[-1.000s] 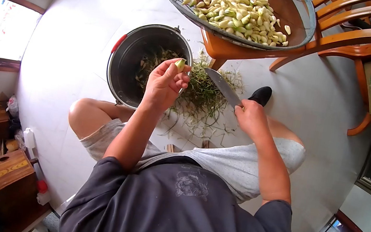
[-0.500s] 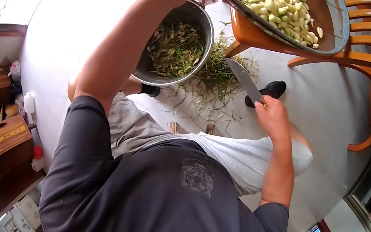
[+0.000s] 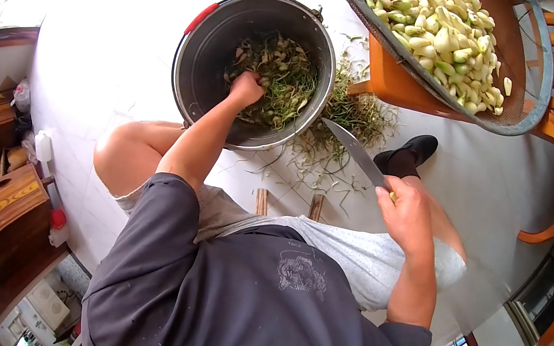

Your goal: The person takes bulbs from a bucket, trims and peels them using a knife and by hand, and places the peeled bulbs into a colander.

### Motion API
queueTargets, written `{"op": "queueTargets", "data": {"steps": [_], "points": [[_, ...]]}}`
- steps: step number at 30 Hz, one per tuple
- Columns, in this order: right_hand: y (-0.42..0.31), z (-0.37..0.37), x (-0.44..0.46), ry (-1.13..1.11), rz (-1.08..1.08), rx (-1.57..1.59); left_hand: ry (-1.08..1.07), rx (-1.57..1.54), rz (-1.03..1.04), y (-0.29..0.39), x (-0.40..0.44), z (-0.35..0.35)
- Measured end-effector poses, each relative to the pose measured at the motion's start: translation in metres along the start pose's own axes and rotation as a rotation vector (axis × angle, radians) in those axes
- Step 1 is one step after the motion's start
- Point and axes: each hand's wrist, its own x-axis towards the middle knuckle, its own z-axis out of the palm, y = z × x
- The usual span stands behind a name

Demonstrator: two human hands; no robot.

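My left hand is down inside a deep metal bucket with a red handle grip, among untrimmed bulbs with green, stringy tops. Its fingers look curled, though their tips are hidden in the heap, so what they hold cannot be seen. My right hand is wrapped round the handle of a broad-bladed knife. The blade points up and left, its tip close to the bucket's right rim. Small trimmed white bulbs lie heaped in a wide mesh basket at upper right.
An orange wooden chair supports the basket. Cut green scraps litter the pale floor between bucket and chair. My shoe is beside them. Wooden cabinets stand at far left.
My left hand has come from beside the basket's edge down into the bucket. The bucket and basket sit lower in view. My right hand still holds the knife.
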Motion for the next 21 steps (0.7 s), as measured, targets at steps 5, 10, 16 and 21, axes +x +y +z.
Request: {"op": "queueTargets", "data": {"steps": [5, 10, 16, 21], "points": [[0.002, 0.0, -0.002, 0.047, -0.035, 0.002, -0.076, 0.039, 0.103, 0.022, -0.023, -0.034], [0.001, -0.002, -0.01, 0.097, -0.132, -0.009, -0.112, -0.252, 0.05, 0.045, -0.057, -0.074], [0.002, -0.004, -0.016, 0.104, -0.179, 0.005, -0.055, -0.752, -0.073, 0.051, -0.085, -0.076], [0.005, -0.004, -0.016, 0.116, -0.151, -0.01, -0.11, -0.946, -0.12, 0.068, -0.106, -0.082]]}}
